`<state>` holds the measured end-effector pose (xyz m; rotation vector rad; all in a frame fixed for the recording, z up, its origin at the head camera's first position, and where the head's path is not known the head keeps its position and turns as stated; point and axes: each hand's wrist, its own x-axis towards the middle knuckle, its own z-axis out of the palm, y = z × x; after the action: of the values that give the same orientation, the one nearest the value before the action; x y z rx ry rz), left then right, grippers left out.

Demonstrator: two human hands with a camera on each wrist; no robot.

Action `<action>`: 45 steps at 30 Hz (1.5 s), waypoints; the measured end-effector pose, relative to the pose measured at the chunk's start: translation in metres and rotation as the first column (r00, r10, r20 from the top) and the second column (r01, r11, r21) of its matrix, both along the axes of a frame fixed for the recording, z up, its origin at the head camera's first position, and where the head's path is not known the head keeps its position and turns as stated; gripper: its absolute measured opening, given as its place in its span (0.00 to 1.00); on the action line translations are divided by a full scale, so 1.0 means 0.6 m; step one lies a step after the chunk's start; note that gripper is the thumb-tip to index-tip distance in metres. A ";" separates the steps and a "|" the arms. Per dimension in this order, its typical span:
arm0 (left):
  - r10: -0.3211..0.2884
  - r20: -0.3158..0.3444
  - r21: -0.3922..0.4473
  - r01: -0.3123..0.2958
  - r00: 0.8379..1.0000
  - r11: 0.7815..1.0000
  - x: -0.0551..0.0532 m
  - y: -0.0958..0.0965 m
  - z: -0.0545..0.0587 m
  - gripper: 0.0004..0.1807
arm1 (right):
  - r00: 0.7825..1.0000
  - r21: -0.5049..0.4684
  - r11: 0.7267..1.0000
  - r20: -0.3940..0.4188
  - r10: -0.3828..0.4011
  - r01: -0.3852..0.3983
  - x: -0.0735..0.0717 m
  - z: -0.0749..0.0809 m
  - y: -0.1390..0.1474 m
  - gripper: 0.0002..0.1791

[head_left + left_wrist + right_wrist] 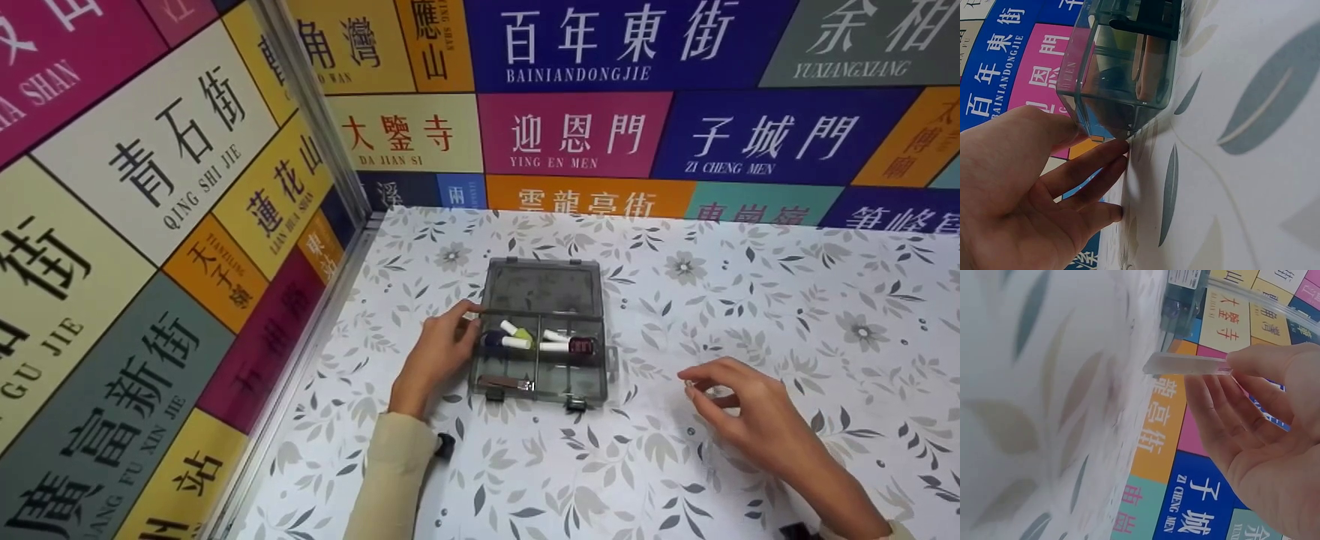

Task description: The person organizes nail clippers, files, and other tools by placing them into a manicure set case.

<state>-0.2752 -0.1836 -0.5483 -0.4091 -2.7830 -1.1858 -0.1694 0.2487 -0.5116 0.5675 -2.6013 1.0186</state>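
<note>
A smoky see-through compartment box [571, 382] lies on the table with its lid [544, 289] folded back. Small bottles with white caps lie inside: a yellow-green one [523, 335], a dark blue one [493, 339] and a dark red one [582, 345]. A nail clipper [504, 382] sits in the front left compartment. My left hand [444, 341] touches the box's left side, its fingers mostly straight in the left wrist view. To the right of the box, my right hand [757, 409] pinches a clear flat strip [1185, 364] between thumb and fingers, above the table.
A white tablecloth [660, 480] with grey leaves and flowers covers the table. Walls of coloured street-name panels [574, 135] stand behind and on the left, with a metal edge strip [300, 330] along the table's left side.
</note>
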 end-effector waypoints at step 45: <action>-0.012 -0.002 -0.012 0.012 1.000 1.000 0.002 -0.001 0.001 0.16 | 0.980 -0.083 0.977 -0.051 0.194 -0.197 -0.048 0.003 -0.135 0.16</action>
<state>-0.2740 -0.1842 -0.5474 -0.4287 -2.7907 -1.1708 -0.1980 0.1678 -0.5095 0.8269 -2.4868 1.1612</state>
